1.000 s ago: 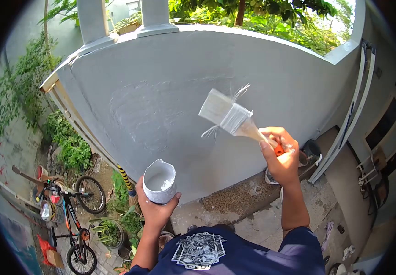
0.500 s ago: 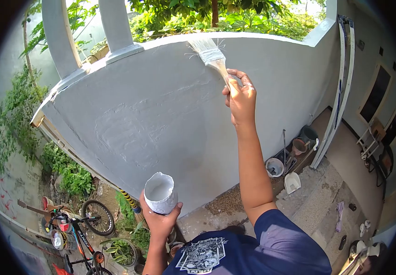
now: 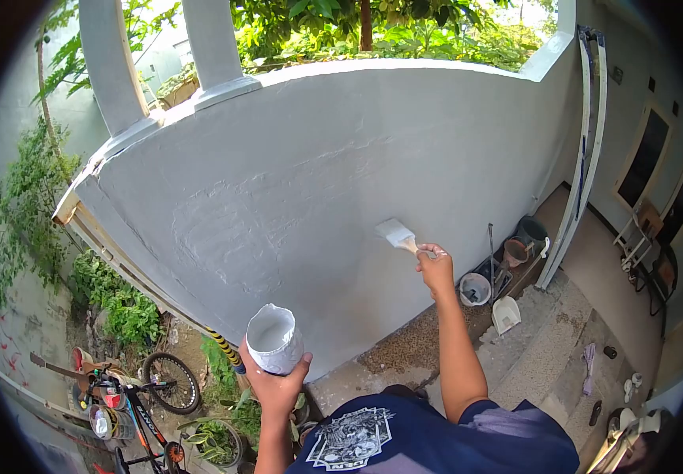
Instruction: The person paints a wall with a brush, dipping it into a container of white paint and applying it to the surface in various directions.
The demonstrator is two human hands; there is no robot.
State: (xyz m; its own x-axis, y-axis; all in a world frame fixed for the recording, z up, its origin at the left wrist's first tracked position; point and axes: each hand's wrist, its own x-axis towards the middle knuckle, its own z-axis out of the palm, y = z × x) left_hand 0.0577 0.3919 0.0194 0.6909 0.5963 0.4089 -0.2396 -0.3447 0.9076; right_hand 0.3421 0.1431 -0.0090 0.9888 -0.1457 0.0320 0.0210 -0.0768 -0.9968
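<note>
My right hand [image 3: 436,268] is closed round the wooden handle of a wide paintbrush [image 3: 395,232]. Its pale bristles point up and left against the lower middle of the grey wall [image 3: 310,197]. In my left hand [image 3: 277,387] is a white paint-smeared cup [image 3: 272,338], gripped round its side and held upright. Pale paint shows inside it. Patches of the wall look darker and rough, mostly left of the brush.
Right of the wall's foot stand a paint-stained bucket [image 3: 475,289], a dark bucket [image 3: 531,231] and a white dustpan [image 3: 506,315]. A bicycle [image 3: 148,419] and potted plants [image 3: 213,442] are at lower left. A metal rail [image 3: 586,158] rises at the right.
My right hand has brought the paintbrush down from the wall's top edge to its lower middle. The cup in my left hand has hardly moved.
</note>
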